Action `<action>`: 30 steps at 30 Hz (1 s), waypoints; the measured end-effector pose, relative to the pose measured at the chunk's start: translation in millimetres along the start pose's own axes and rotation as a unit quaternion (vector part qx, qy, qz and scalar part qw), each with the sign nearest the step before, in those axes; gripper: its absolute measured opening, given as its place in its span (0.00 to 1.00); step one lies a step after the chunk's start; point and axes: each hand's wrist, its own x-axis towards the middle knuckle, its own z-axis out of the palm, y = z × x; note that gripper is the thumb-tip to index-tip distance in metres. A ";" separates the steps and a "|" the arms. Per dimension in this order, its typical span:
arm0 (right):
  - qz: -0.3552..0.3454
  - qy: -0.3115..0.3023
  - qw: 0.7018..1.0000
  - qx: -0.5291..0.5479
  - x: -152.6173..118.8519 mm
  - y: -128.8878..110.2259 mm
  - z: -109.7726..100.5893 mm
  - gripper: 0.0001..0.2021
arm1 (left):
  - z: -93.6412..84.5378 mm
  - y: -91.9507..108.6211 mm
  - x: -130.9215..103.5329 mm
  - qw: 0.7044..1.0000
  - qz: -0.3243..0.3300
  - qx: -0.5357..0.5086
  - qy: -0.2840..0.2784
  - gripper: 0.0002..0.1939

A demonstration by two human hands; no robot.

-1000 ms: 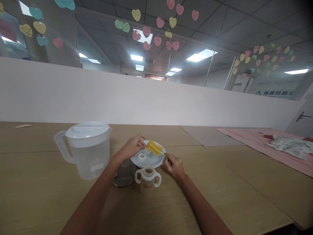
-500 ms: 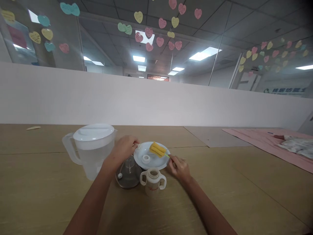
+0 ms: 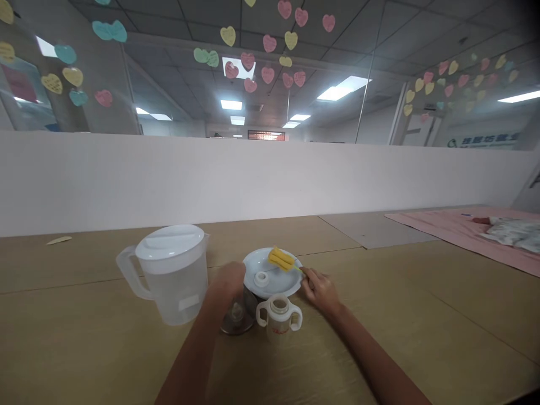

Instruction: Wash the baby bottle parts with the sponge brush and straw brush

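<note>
My right hand (image 3: 319,289) is closed on the thin green handle of a yellow sponge brush (image 3: 280,259), whose head is over the white plate (image 3: 273,290). A small white ring (image 3: 261,278) lies on the plate. My left hand (image 3: 229,284) is closed above a dark grey round dish (image 3: 241,325) left of the plate; its fingertips are hidden, and I cannot make out what they hold. A small clear piece sits in that dish. In front of the plate stands a lidless baby bottle (image 3: 279,320) with two white handles, upright.
A large clear pitcher (image 3: 179,281) with a white lid stands to the left. Farther left lies a flat pale oval piece (image 3: 59,240). At the right, a pink cloth (image 3: 447,225) carries a patterned fabric (image 3: 517,233). A white wall (image 3: 253,180) bounds the table's back.
My left hand has moved from the plate's left edge, where something small and whitish was at its fingertips, to above the grey dish. The view has shifted; my right hand still holds the brush.
</note>
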 end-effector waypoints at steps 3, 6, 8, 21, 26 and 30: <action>0.059 0.025 0.997 -0.040 1.4 -0.9 -0.7 0.13 | 3.7 9.9 12.4 0.998 0.032 0.028 0.048 0.08; 0.114 0.060 0.989 -0.071 3.4 -5.5 -4.0 0.15 | 17.7 21.1 27.5 0.995 0.058 0.040 0.070 0.11; 0.129 0.070 0.986 -0.084 5.2 -10.8 -6.7 0.15 | 29.3 24.7 34.9 0.994 0.067 0.042 0.074 0.11; 0.108 0.093 0.989 -0.026 4.6 -20.2 -10.9 0.13 | 24.5 29.5 39.7 0.989 0.110 -0.045 0.089 0.09; 0.120 0.129 0.984 -0.005 3.1 -13.7 -4.6 0.14 | -10.6 41.7 8.5 0.955 0.188 -0.198 0.118 0.15; 0.113 0.130 0.985 -0.021 2.2 -9.3 -3.4 0.14 | -21.9 50.5 -6.5 0.931 0.198 -0.285 0.118 0.15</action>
